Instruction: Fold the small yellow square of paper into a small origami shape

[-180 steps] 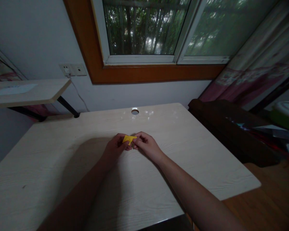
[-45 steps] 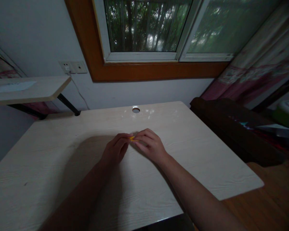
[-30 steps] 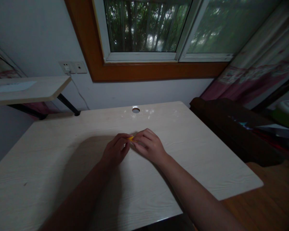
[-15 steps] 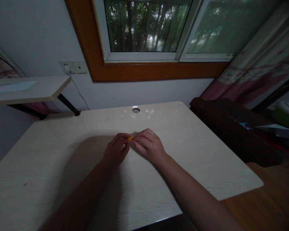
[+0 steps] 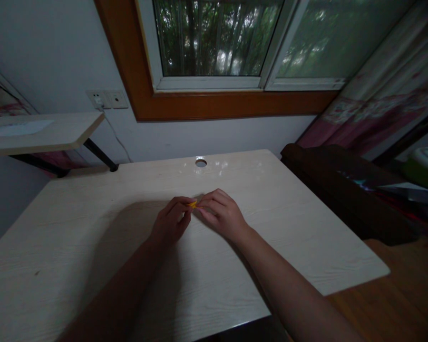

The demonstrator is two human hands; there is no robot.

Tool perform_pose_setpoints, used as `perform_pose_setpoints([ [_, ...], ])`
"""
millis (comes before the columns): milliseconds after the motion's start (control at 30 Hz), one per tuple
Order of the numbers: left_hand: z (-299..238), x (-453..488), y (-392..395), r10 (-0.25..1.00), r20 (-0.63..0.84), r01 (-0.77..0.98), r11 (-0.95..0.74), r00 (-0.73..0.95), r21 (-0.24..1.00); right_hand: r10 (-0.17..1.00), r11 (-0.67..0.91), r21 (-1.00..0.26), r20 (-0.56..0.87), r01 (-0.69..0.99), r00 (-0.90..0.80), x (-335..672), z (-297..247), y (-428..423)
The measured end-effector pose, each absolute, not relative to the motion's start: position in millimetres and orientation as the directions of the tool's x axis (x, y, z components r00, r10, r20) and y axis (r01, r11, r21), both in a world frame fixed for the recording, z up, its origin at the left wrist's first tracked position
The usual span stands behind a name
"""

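Observation:
A small yellow-orange object point(image 5: 192, 204), too small to name, sits between my hands above the middle of the pale wood-grain desk point(image 5: 292, 223). My left hand point(image 5: 171, 221) pinches it between thumb and fingers, from the left. From the other side, my right hand point(image 5: 223, 212) is closed with its fingertips against the object's right end. Most of the object is covered by fingers, so its full shape is hidden. Both forearms reach in from the bottom of the view, and a dark shadow falls on the desk around the left one.
A round cable hole point(image 5: 201, 163) is near the desk's back edge. On the left, a raised shelf point(image 5: 67, 137) stands on black legs. A wall socket point(image 5: 107, 99) holds a plug with a white cord. Dark furniture point(image 5: 324, 185) with items on it stands beyond the right edge.
My hands stay in nearly the same place. Slightly more of the yellow-orange object shows between the fingertips. The whole view has shifted very little.

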State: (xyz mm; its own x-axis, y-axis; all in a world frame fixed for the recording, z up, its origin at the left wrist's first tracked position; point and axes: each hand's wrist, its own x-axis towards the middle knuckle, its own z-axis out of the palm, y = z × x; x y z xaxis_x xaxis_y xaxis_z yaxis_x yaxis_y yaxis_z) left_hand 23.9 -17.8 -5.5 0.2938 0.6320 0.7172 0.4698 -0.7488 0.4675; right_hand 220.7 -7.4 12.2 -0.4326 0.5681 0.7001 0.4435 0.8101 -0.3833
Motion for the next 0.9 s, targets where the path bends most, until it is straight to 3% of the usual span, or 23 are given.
perform_pose_setpoints([
  [567,-3.4,21.8,-17.3,0.636,0.721,0.481,-0.741,0.276,0.469,0.650,0.753,-0.493,0.659,0.435,-0.378,223.2,14.2,-6.7],
  [900,-0.6,22.5,-18.6,0.620,0.720,0.477,-0.757,0.312,0.446,0.617,0.780,-0.446,0.664,0.439,-0.421,224.2,14.4,-6.8],
])
